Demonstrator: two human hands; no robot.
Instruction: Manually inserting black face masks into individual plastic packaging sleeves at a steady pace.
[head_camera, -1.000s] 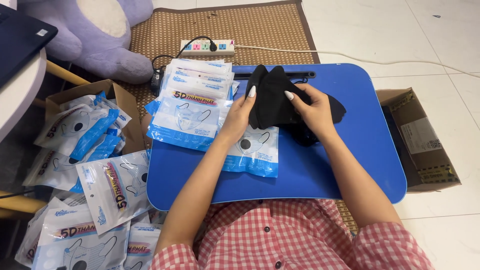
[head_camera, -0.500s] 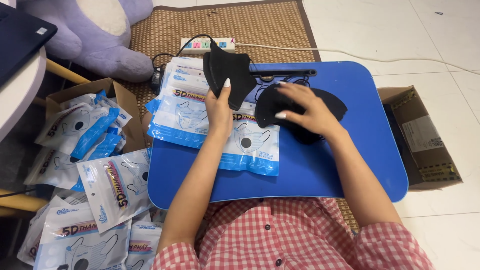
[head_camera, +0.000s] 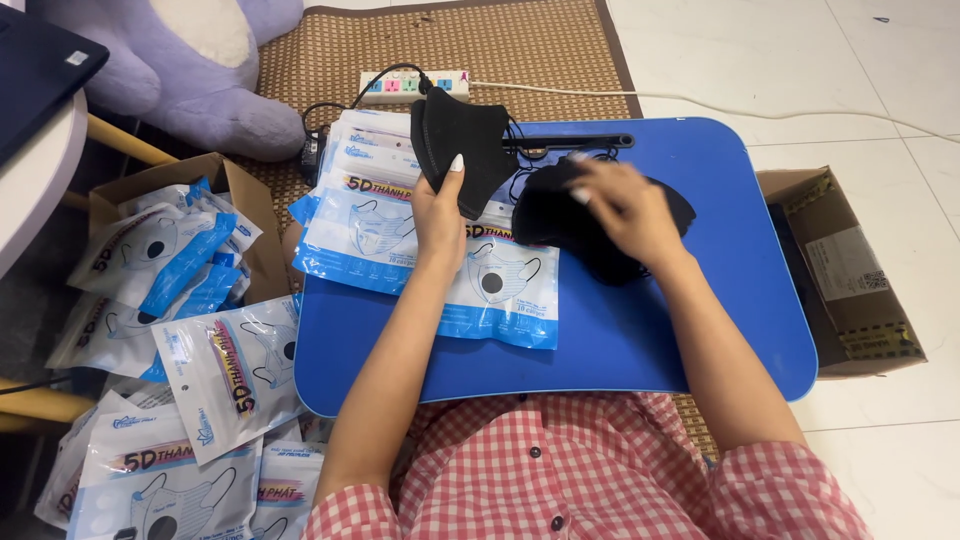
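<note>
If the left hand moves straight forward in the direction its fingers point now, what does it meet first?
The left hand, holding a black mask, points away from the person. Past the blue tray's edge, the white power strip on the woven mat probably comes first; height is unclear.

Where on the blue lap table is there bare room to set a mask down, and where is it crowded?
The blue lap table is bare along its near edge and right side, beyond the pile of black masks under the right hand. The far left is crowded: packets overlap there, and the left hand holds a black mask above them.
</note>
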